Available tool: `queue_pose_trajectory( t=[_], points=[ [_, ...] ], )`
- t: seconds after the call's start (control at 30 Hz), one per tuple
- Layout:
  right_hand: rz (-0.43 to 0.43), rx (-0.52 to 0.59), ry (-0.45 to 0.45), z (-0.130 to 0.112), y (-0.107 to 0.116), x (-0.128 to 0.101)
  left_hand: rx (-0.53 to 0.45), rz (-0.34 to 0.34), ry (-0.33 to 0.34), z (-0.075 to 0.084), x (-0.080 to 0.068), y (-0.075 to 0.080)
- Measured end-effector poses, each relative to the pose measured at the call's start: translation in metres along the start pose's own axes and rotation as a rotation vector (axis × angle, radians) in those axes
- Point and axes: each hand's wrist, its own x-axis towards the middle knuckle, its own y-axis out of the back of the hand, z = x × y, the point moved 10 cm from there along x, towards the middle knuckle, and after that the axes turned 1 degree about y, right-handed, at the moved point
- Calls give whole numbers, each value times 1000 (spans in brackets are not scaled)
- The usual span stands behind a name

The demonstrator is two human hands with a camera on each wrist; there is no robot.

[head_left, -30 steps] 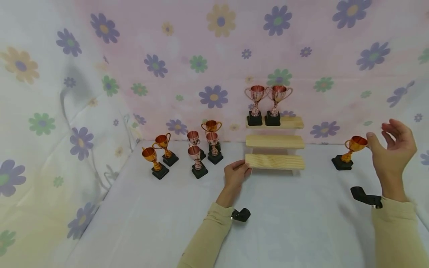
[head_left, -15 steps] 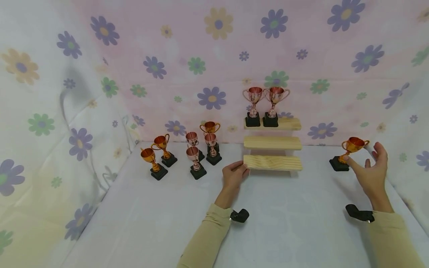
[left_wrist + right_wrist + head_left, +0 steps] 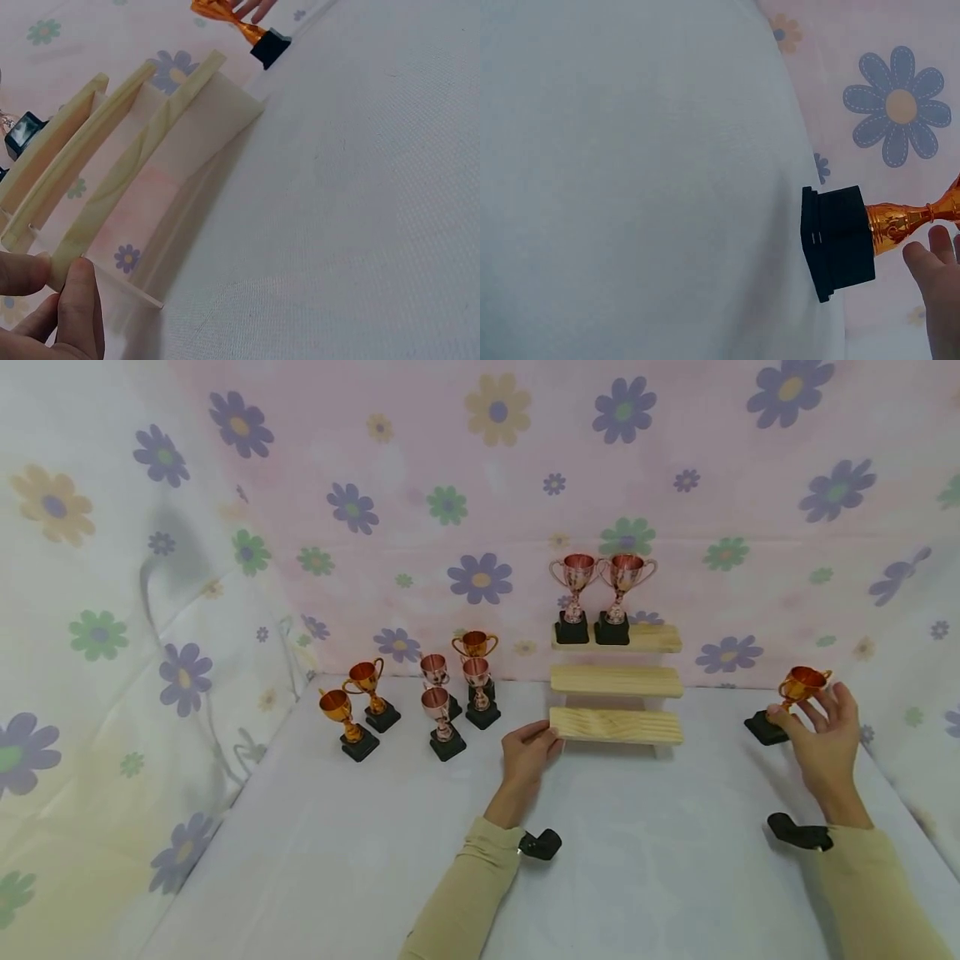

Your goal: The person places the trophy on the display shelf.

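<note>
At the left end of a three-tier wooden display stand (image 3: 617, 725), my left hand (image 3: 527, 758) pinches the lowest shelf board (image 3: 124, 176) between thumb and fingers. Over on the right, my right hand (image 3: 828, 747) grips a gold trophy cup (image 3: 801, 683) by its stem, thumb on the near side and fingers round the right. This trophy has a black square base (image 3: 838, 241); whether the base touches the table cannot be told. Two rose-coloured trophies, a left one (image 3: 576, 597) and a right one (image 3: 621, 597), stand side by side on the top shelf.
Left of the stand, several trophies stand on the white table (image 3: 637, 860). They include a gold one (image 3: 343, 724) in front and a rose one (image 3: 441, 724). Flower-patterned cloth (image 3: 405, 468) hangs behind and at the sides.
My right hand has come down and left from beside the cup to the gold trophy's stem, and its fingers have closed round it. The left hand stays on the stand.
</note>
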Motion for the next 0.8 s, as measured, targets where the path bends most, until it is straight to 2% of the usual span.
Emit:
queue_pose_trajectory(
  t=[0.17,0.27,0.5,0.8],
  points=[
    [61,-60,-73,0,4,8,13,-5,-8,2,-2,-1],
    [90,-44,-79,-2,7,13,14,-4,-6,3,-2,0],
    [128,86,-24,-12,15,19,18,-4,13,2,-2,0],
    [125,-26,70,-25,17,14,12,-5,12,3,-2,0]
  ],
)
